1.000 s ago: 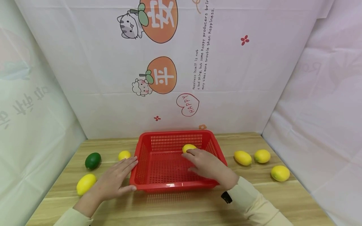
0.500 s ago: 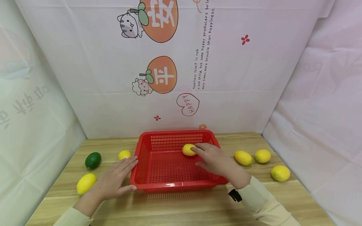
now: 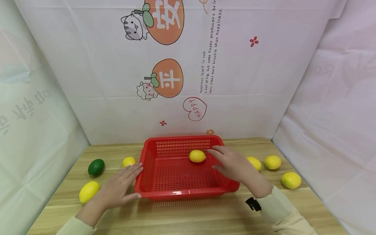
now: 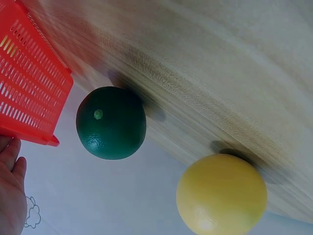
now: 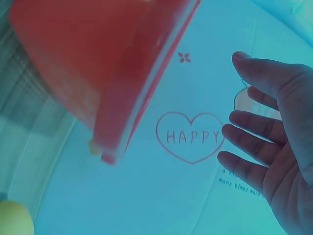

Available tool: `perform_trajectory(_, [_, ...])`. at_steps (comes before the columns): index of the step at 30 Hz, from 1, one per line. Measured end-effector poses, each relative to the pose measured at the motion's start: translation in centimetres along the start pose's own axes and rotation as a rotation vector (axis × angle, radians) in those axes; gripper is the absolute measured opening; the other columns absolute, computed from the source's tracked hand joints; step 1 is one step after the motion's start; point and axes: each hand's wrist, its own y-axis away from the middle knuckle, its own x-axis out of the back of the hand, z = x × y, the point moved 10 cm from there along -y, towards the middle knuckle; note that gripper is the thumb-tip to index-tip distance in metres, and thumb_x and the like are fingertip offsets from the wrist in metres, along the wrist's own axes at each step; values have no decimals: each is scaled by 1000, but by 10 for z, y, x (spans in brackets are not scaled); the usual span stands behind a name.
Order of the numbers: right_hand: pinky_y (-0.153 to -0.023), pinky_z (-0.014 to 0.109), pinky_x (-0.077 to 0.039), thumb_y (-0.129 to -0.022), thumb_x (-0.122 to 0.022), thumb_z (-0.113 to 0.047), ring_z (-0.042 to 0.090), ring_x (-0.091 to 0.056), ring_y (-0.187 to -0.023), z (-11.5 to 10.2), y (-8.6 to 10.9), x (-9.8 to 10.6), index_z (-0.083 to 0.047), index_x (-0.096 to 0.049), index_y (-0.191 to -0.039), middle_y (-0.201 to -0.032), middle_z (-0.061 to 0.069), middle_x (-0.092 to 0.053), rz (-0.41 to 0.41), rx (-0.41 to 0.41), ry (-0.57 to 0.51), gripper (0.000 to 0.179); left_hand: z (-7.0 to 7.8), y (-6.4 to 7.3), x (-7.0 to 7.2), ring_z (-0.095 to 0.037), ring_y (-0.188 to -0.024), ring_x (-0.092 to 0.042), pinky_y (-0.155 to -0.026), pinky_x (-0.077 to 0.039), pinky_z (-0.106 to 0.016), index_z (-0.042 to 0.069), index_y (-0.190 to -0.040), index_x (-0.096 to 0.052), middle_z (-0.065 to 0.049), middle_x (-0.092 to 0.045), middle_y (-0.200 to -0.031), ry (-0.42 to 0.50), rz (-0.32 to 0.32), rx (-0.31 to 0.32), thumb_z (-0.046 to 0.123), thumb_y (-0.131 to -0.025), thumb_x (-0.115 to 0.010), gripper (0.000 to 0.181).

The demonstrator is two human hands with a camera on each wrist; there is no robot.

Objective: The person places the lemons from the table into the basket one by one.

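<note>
A red plastic basket (image 3: 185, 192) with slotted walls stands on the wooden table, with one yellow lemon (image 3: 197, 156) lying inside toward the back right. My left hand (image 3: 116, 189) rests its straight fingers against the basket's left rim, and the left wrist view shows fingertips (image 4: 18, 169) at that rim. Over the right rim hovers my right hand (image 3: 235, 164), fingers spread and loosely bent, holding nothing. In the right wrist view the palm (image 5: 288, 181) is bare, apart from the red basket wall (image 5: 98, 58).
Left of the basket lie a dark green fruit (image 3: 96, 167), a yellow lemon (image 3: 89, 192) and a partly hidden yellow fruit (image 3: 129, 161). On the right are lemons (image 3: 272, 162), (image 3: 291, 180), and another (image 3: 255, 163) partly behind the right hand. A white printed cloth (image 3: 235, 98) rises behind the table.
My right hand has drawn back to the right from the lemon in the basket, leaving it uncovered. The left hand and basket have stayed in place.
</note>
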Motion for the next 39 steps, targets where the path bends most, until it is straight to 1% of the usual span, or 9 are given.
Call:
perform_trajectory(6, [-81, 43, -57, -73, -87, -16, 33, -62, -107, 13, 11, 9, 0, -59, -125, -121, 20, -61, 30, -30, 20, 62, 0, 1, 0, -32, -134, -42, -102, -42, -50, 0, -141, -47, -13, -42, -149, -1, -1, 6, 63, -85, -60, 85])
perform_trajectory(10, [-77, 42, -58, -72, -87, -14, 32, -63, -103, 23, 18, 16, 0, -59, -124, -118, 18, -61, 51, -37, 21, 61, 0, 1, 0, -32, -134, -41, -103, -42, -50, 1, -141, -47, -13, -42, -149, 6, 3, 7, 63, -85, -60, 85])
perform_trajectory(14, [-73, 45, -58, -72, -87, -12, 34, -64, -99, 33, 26, 23, 0, -58, -124, -115, 20, -62, 73, -46, 33, 61, 0, 1, 0, -33, -133, -42, -102, -42, -50, 1, -141, -47, -13, -42, -149, 1, 11, 2, 64, -85, -60, 85])
perform_trajectory(20, [-72, 49, -57, -69, -87, -9, 38, -64, -96, 50, 40, 30, 5, -60, -120, -110, 23, -63, 113, -57, 72, 59, 0, 1, 0, -34, -132, -43, -103, -41, -50, 0, -141, -47, -13, -42, -149, 3, 17, -8, 64, -85, -60, 86])
perform_trajectory(22, [-71, 49, -57, -70, -86, -9, 38, -64, -95, 57, 45, 31, 6, -61, -119, -109, 23, -63, 119, -71, 84, 57, 0, 1, 0, -34, -132, -43, -103, -41, -50, 0, -141, -47, -13, -42, -149, 5, 16, -6, 64, -85, -60, 86])
perform_trajectory(27, [-73, 51, -56, -73, -84, -11, 38, -63, -95, 72, 52, 29, 5, -60, -119, -109, 22, -63, 116, -102, 93, 55, 0, 0, 1, -33, -133, -42, -102, -42, -50, -1, -141, -47, -14, -42, -149, 12, 11, 0, 63, -85, -61, 85])
perform_trajectory(34, [-75, 51, -55, -74, -84, -10, 39, -63, -96, 88, 59, 20, 5, -60, -120, -110, 23, -63, 95, -144, 84, 54, 0, 0, 3, -34, -133, -43, -101, -43, -51, -1, -140, -48, -14, -42, -148, 18, 15, 1, 62, -85, -63, 85])
perform_trajectory(37, [-78, 52, -55, -76, -83, -11, 40, -63, -97, 98, 63, 11, 6, -59, -121, -111, 24, -63, 49, -194, 78, 53, 0, 0, 1, -34, -132, -43, -101, -43, -51, -1, -140, -48, -14, -42, -148, 19, 6, 8, 61, -85, -63, 85])
perform_trajectory(39, [-82, 53, -53, -78, -81, -13, 41, -62, -100, 107, 66, 3, 6, -59, -121, -112, 25, -63, 4, -245, 73, 52, -1, 1, 0, -34, -132, -43, -101, -43, -52, 0, -140, -48, -14, -42, -149, 19, -1, 13, 62, -85, -62, 84])
